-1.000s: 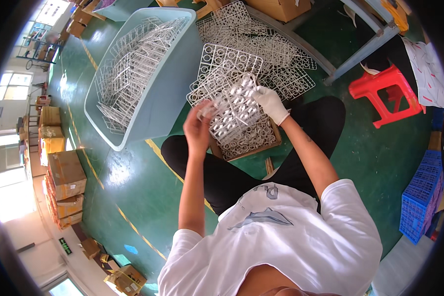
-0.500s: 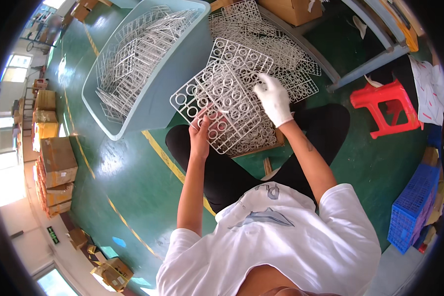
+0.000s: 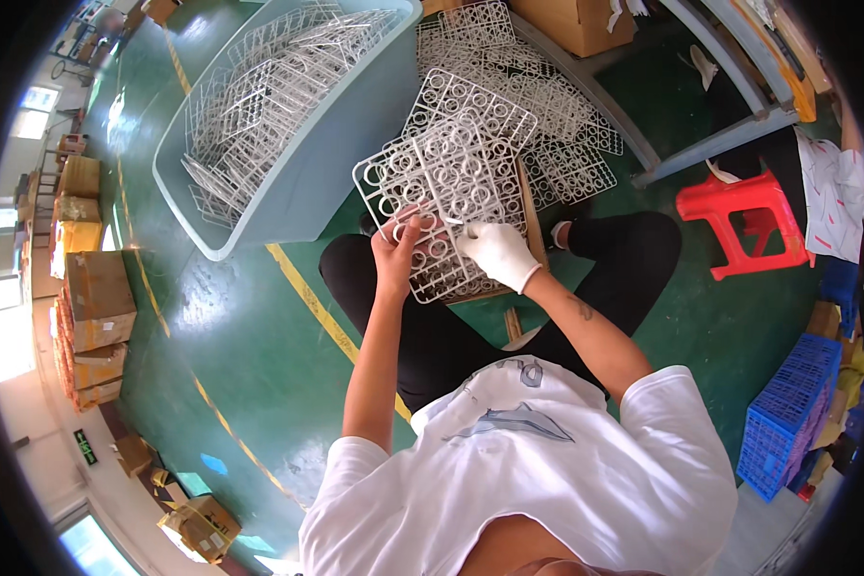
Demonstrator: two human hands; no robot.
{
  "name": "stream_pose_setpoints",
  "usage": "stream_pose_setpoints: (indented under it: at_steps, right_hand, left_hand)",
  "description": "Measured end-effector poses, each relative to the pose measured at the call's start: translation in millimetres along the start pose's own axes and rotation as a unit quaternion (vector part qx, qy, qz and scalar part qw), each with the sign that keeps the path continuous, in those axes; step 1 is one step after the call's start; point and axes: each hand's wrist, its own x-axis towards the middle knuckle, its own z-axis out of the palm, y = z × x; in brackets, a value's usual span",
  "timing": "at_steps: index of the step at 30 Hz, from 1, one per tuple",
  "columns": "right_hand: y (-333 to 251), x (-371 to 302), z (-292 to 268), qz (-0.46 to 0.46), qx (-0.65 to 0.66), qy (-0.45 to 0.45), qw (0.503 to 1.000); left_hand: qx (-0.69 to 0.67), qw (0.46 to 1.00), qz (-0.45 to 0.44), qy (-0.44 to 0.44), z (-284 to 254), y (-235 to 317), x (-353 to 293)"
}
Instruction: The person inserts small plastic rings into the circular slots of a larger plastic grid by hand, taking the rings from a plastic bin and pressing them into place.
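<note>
From the head camera, looking straight down, the person sits low on the green floor (image 3: 259, 317) with knees spread, in a white T-shirt and black trousers. The bare left hand (image 3: 400, 252) grips the near left edge of a white plastic grid of rings (image 3: 451, 178), its fingers (image 3: 415, 226) curled closed over the frame. The right hand (image 3: 497, 252), in a white glove, meets the same grid at its lower edge; its fingers are bent in against the plastic, but whether they pinch it or only press on it I cannot tell. The grid is held up, tilted, over the lap, above a stack of more ring grids (image 3: 451, 278) that lies between the knees on what looks like a brown board.

More of these grids are spread on the floor beyond the hands (image 3: 557, 144). To the left stands a large pale blue tub (image 3: 326, 182), heaped with white grids. A red plastic stool (image 3: 739, 206) stands off to the right, a blue crate (image 3: 787, 413) farther right and nearer. Brown cardboard boxes (image 3: 91, 298) are stacked along the left wall, and a yellow line (image 3: 317, 307) runs across the floor beside the person's left leg.
</note>
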Motion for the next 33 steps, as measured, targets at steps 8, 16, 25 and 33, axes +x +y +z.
stream_pose_setpoints:
  at_steps: [8,16,25,33]
  right_hand:
    - [46.7,-20.1,-32.4,-0.002,0.607,-0.325,0.725]
    - [19.9,-32.5,-18.7,-0.087,0.033,0.134,0.987]
    - [20.7,-21.7,-40.0,0.086,0.441,-0.201,0.871]
    - [1.9,-33.9,-54.5,0.095,0.277,-0.026,0.956]
  left_hand:
    - [-0.010,0.997,-0.052,-0.058,-4.9,2.2,-3.8]
    - [-0.024,0.998,-0.047,-0.028,-3.9,1.8,-1.1]
    - [-0.074,0.993,-0.057,-0.076,-11.7,-0.5,-4.6]
    - [-0.054,0.993,-0.090,-0.046,-15.7,3.6,-4.3]
